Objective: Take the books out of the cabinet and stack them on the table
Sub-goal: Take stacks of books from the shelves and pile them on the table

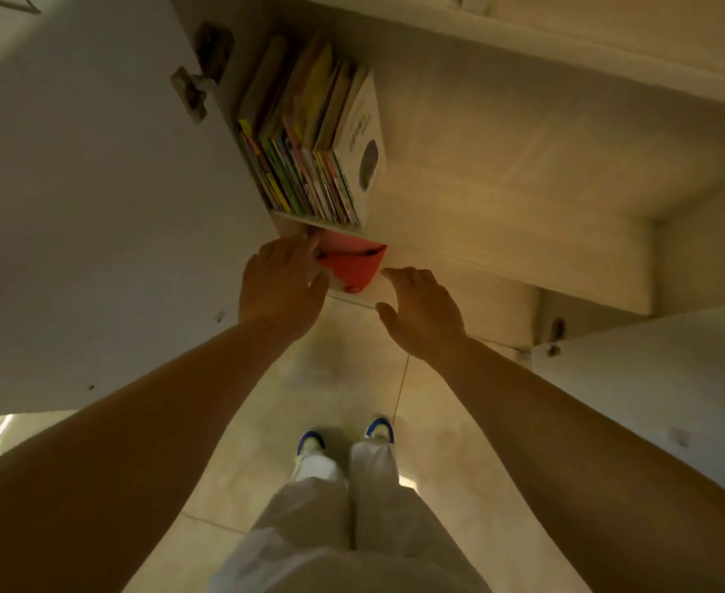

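Several thin picture books (309, 164) stand upright in a row on an upper shelf of the open white cabinet (501, 173), a white-covered one (362, 151) at the right end. On the shelf below lies a red book (350, 263). My left hand (281, 288) reaches to the red book's left edge, its fingertips at the book and partly hidden behind it. My right hand (422, 312) hovers just right of the red book with fingers extended, holding nothing. No table is in view.
The cabinet's left door (95, 207) stands wide open beside my left arm, and a right door (660, 400) is open beside my right arm. Below are a pale tiled floor (343, 378), my light trousers and blue-and-white shoes (311, 440).
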